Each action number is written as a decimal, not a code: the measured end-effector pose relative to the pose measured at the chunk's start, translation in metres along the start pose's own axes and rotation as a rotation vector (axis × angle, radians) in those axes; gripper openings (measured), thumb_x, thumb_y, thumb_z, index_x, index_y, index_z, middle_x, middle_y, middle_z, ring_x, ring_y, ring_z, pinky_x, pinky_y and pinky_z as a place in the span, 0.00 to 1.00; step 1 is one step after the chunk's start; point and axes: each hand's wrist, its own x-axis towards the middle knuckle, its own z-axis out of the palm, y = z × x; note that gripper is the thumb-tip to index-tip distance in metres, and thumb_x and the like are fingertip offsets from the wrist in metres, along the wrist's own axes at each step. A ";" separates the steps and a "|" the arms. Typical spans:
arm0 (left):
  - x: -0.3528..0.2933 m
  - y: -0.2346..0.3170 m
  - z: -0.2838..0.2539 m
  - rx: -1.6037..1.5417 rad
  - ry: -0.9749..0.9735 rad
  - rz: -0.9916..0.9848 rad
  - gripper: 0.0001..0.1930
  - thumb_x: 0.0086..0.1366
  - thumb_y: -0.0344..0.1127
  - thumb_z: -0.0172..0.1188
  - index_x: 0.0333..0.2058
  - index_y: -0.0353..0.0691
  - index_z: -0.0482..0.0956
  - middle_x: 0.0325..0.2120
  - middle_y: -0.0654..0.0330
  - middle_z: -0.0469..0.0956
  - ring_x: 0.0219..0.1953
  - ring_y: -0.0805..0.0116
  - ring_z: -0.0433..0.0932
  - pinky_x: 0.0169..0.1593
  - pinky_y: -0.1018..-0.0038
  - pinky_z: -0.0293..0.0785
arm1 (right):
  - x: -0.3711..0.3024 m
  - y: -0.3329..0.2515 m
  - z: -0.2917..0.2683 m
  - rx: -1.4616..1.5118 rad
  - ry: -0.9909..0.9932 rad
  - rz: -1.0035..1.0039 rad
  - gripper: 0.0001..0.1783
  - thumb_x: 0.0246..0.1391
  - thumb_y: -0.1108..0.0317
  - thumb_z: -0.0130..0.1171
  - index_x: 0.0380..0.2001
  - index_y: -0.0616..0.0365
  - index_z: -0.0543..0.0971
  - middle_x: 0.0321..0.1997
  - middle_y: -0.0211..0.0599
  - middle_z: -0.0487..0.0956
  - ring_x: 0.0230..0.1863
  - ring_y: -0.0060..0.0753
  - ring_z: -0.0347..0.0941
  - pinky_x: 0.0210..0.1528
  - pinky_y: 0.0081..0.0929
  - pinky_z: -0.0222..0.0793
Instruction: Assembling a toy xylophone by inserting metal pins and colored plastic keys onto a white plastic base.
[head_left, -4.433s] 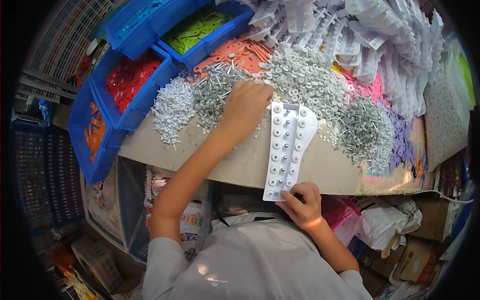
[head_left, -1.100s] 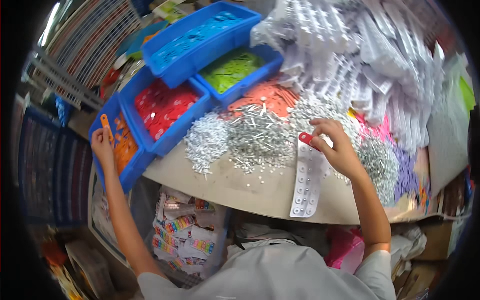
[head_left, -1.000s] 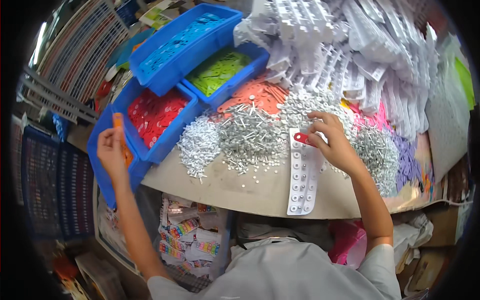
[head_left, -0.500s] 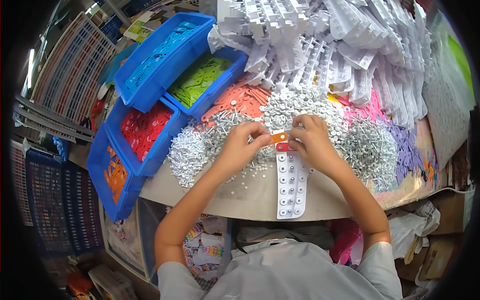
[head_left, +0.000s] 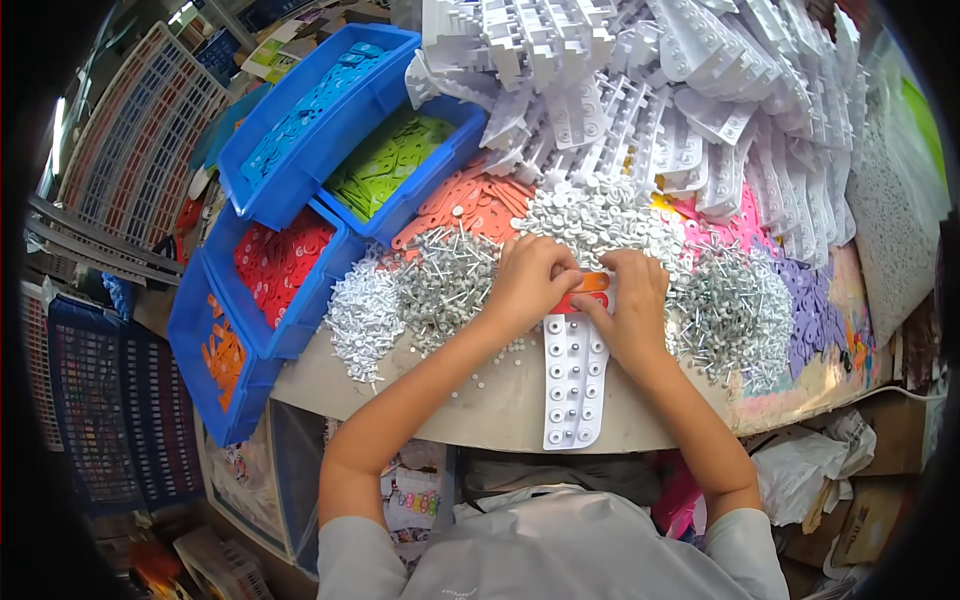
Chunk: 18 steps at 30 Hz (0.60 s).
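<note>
A long white plastic strip (head_left: 574, 390) with two rows of round sockets and small metal pins along its middle lies on the table before me. Across its far end sit a flat red plastic tab (head_left: 598, 298) and, just beyond it, a flat orange plastic tab (head_left: 594, 281). My left hand (head_left: 532, 283) has its thumb and fingers closed at the orange tab's left end. At the other end my right hand (head_left: 634, 305) is closed too, its thumb over the red tab and its fingers at the orange one. The fingertips partly hide both tabs.
Beyond my hands lie heaps of metal pins (head_left: 450, 278), white caps (head_left: 600, 222) and coral tabs (head_left: 465, 200). More pins (head_left: 735, 315) and purple tabs (head_left: 815, 310) lie right. Blue bins (head_left: 290, 205) stand left; stacked white strips (head_left: 640, 80) rise at the back.
My left hand has moved right, bringing the orange tab over the strip's far end, beside the red tab. My right hand has shifted slightly, its thumb now on the red tab.
</note>
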 end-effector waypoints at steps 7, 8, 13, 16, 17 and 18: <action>-0.004 0.004 -0.007 0.099 0.185 0.054 0.17 0.53 0.37 0.72 0.41 0.43 0.78 0.38 0.60 0.77 0.46 0.57 0.74 0.55 0.61 0.62 | -0.001 -0.002 0.001 -0.004 -0.013 0.049 0.31 0.42 0.59 0.77 0.46 0.59 0.73 0.45 0.38 0.75 0.47 0.45 0.68 0.54 0.42 0.58; -0.004 0.001 -0.013 0.106 0.246 0.078 0.19 0.53 0.37 0.72 0.42 0.42 0.77 0.40 0.59 0.77 0.48 0.56 0.73 0.56 0.61 0.61 | -0.002 -0.002 0.001 -0.001 -0.011 0.039 0.31 0.42 0.59 0.77 0.46 0.59 0.73 0.45 0.38 0.75 0.47 0.45 0.68 0.54 0.42 0.58; 0.031 -0.002 -0.151 0.339 0.790 0.445 0.10 0.58 0.29 0.66 0.39 0.38 0.80 0.40 0.54 0.78 0.46 0.52 0.75 0.53 0.60 0.69 | 0.001 -0.007 -0.006 -0.043 0.002 0.029 0.26 0.44 0.62 0.76 0.43 0.57 0.75 0.46 0.38 0.74 0.48 0.44 0.68 0.55 0.41 0.57; 0.036 -0.033 -0.259 0.493 0.922 0.190 0.11 0.66 0.30 0.60 0.45 0.35 0.77 0.40 0.48 0.79 0.44 0.47 0.78 0.49 0.58 0.75 | 0.020 -0.029 -0.012 -0.064 0.045 -0.104 0.18 0.46 0.66 0.74 0.39 0.55 0.77 0.45 0.37 0.75 0.49 0.43 0.68 0.55 0.40 0.57; 0.039 -0.067 -0.292 0.634 0.823 0.044 0.15 0.66 0.33 0.61 0.49 0.35 0.76 0.42 0.48 0.80 0.45 0.47 0.80 0.49 0.58 0.76 | 0.029 -0.036 -0.010 -0.060 0.048 -0.118 0.18 0.46 0.66 0.74 0.39 0.55 0.77 0.45 0.37 0.75 0.49 0.43 0.68 0.55 0.40 0.57; 0.033 -0.101 -0.327 0.784 0.725 -0.113 0.19 0.67 0.36 0.61 0.53 0.35 0.75 0.44 0.47 0.81 0.45 0.47 0.81 0.49 0.59 0.77 | 0.041 -0.047 -0.008 -0.009 0.072 -0.193 0.16 0.48 0.67 0.73 0.38 0.54 0.78 0.45 0.36 0.75 0.50 0.43 0.68 0.55 0.40 0.57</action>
